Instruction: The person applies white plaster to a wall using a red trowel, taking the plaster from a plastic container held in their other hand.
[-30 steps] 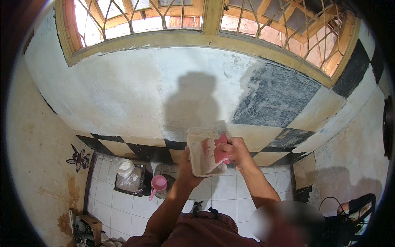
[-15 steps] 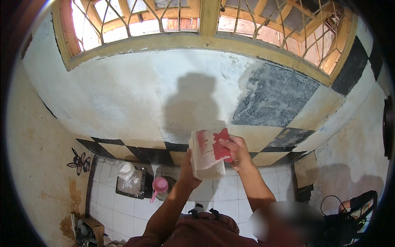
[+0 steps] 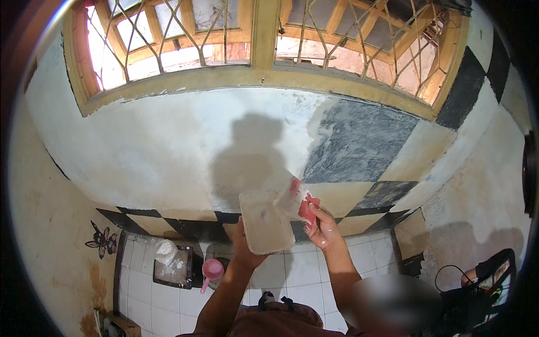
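Note:
My left hand point(image 3: 247, 251) is closed around the lower left side of a pale rectangular plastic tub point(image 3: 273, 249), tilted so that its beige inside shows. In my right hand point(image 3: 322, 229) is a red putty spreader point(image 3: 307, 210), pinched at its near end between thumb and fingers. Whitish putty coats most of the spreader's blade, which lies over the tub's upper right rim; I cannot tell if they touch. White smears mark the right hand's fingers. Both hands are in front of the wall point(image 3: 168, 151), partly coated pale over a dark and cream checker pattern.
A barred yellow window frame point(image 3: 264, 73) spans the wall above. On the white tiled floor point(image 3: 303, 272) at left stand a dark box point(image 3: 195, 268) with a white bag point(image 3: 166, 251) on it and a pink dipper point(image 3: 212, 269). A cardboard box point(image 3: 124, 327) sits lower left. Someone's arm point(image 3: 469, 277) shows at right.
The spreader has come off the middle of the tub to its upper right edge and turned. More of the tub's inside shows, and the tub sits slightly lower. The view has shifted slightly.

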A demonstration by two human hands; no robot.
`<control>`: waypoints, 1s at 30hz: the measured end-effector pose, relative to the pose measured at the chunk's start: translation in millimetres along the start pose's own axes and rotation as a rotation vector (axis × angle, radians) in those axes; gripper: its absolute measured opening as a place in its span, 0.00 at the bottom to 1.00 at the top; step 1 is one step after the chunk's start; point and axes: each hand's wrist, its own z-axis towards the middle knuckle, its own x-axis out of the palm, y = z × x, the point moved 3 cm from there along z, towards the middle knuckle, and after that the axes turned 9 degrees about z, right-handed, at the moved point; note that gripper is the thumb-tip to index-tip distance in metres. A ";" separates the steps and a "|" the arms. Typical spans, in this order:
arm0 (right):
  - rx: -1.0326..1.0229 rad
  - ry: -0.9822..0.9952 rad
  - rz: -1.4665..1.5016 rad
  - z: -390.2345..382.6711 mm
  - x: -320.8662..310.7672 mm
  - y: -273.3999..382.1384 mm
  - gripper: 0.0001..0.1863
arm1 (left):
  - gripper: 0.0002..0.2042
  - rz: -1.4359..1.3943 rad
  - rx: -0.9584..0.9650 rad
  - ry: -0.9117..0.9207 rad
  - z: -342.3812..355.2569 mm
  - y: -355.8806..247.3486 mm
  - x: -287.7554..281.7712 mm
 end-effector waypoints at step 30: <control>-1.731 0.050 -2.282 117.7 135.6 41.6 0.10 | 0.34 1.424 0.689 -0.238 -64.4 -55.2 9.3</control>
